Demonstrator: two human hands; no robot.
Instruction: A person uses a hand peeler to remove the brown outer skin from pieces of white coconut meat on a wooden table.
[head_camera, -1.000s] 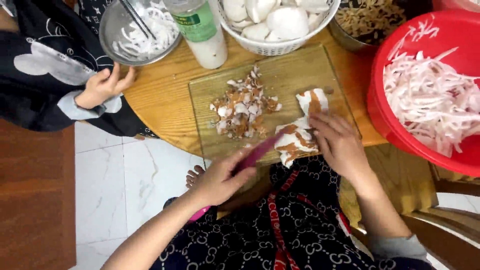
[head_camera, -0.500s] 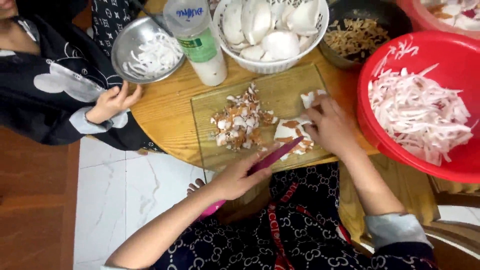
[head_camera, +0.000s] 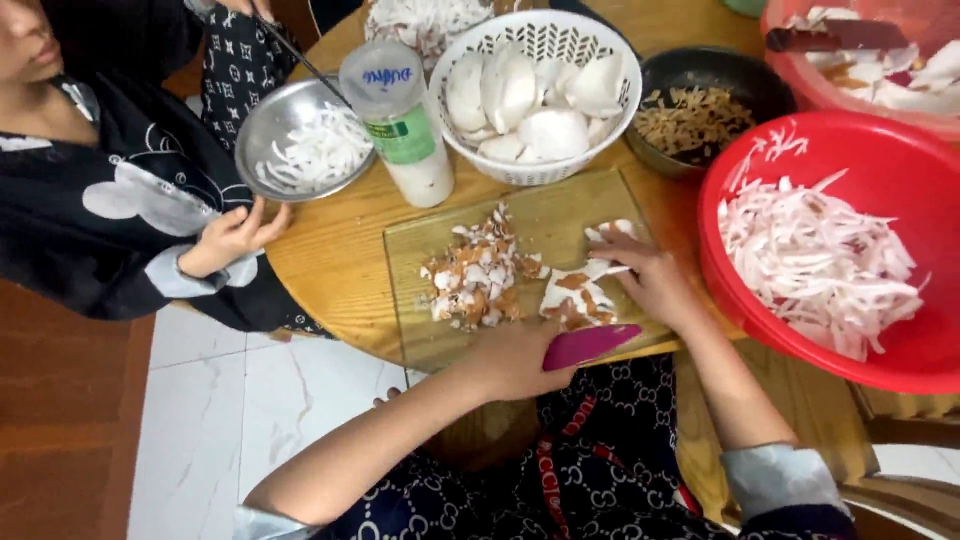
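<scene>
the left hand is closed around a pink knife handle; the blade seems hidden; the right hand presses flat, fingers spread, on a coconut piece lying on the glass cutting board beside chopped bits.

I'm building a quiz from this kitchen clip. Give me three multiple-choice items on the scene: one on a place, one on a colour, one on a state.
1. Where does the pile of chopped bits lie?
A. on the glass cutting board
B. in the steel bowl
C. on the floor

2. What colour is the knife handle in the left hand?
A. green
B. pink
C. black

3. What is the right hand doing?
A. hanging free in the air
B. lifting the bottle
C. pressing on the white piece

Answers: 1 A, the bits sit on the clear board; 2 B, the handle shows magenta pink; 3 C, its fingers rest on the piece.
</scene>
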